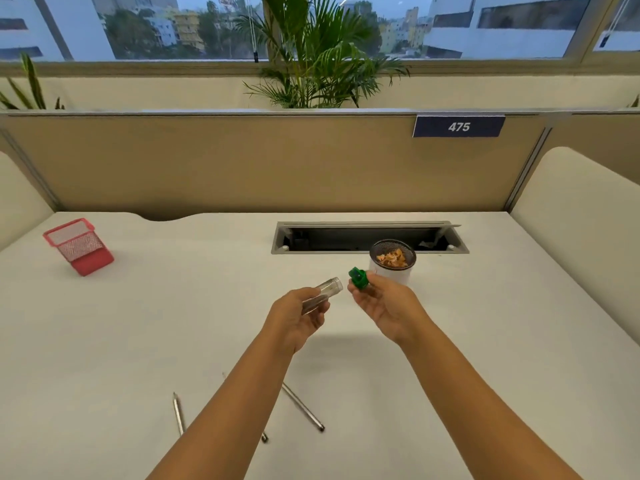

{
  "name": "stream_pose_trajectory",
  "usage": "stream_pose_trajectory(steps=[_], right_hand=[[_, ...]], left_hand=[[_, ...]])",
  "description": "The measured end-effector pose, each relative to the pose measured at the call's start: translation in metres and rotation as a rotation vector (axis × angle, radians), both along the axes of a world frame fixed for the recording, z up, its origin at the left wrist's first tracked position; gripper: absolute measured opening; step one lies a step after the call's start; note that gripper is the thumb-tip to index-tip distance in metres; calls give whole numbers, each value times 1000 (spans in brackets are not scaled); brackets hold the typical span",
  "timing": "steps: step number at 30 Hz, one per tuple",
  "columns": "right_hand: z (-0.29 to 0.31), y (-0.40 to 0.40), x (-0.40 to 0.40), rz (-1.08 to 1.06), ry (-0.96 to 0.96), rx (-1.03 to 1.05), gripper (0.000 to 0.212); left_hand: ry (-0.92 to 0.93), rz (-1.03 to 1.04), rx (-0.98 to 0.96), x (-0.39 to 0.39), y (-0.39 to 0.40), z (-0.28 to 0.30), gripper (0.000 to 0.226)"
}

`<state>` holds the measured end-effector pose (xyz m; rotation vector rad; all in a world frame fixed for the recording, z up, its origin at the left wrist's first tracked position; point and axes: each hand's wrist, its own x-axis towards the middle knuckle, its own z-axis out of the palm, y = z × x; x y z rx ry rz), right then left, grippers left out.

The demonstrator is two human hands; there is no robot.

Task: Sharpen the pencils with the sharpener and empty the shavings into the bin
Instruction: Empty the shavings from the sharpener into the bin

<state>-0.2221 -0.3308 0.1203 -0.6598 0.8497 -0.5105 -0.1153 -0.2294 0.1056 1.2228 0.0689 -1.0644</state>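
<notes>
My left hand (298,317) grips a clear plastic shavings tube (322,293), its open mouth tilted up toward the right. A short gap away, my right hand (384,303) pinches the green sharpener head (358,277), which is detached from the tube. Just behind my right hand stands a small round mesh bin (393,263) with orange pencil shavings inside. Grey pencils lie on the desk near me: one pencil (178,412) to the left of my left forearm, another pencil (304,407) between my forearms, and a third mostly hidden under the left forearm.
A red mesh holder (80,247) lies tipped on the white desk (138,323) at the far left. An open cable tray slot (367,237) is set in the desk behind the bin. A tan partition (277,161) closes the back.
</notes>
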Motion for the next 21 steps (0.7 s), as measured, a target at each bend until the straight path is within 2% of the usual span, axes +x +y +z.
stream_pose_trajectory(steps=[3,6,9,13,15,18,21], right_hand=[[2,34,4,13,62,-16,10],[1,68,9,17,91,-26,23],[-1,99,12,13,84,-75,27],[-10,148,21,-93,279,-433,27],[-15,172,25,-169,277,-536,22],[-14,203,32,-63,204,-384,21],[-21,231,45,32,247,-398,24]], left_hand=[[22,-10,-1,2,39,-4,20],[28,-9,10,7,83,-11,16],[30,1,4,16,124,-19,12],[95,38,-29,32,174,-29,5],[169,38,-53,39,198,-31,7],[215,-7,-102,49,222,-26,18],[195,-84,-116,59,242,-19,21]])
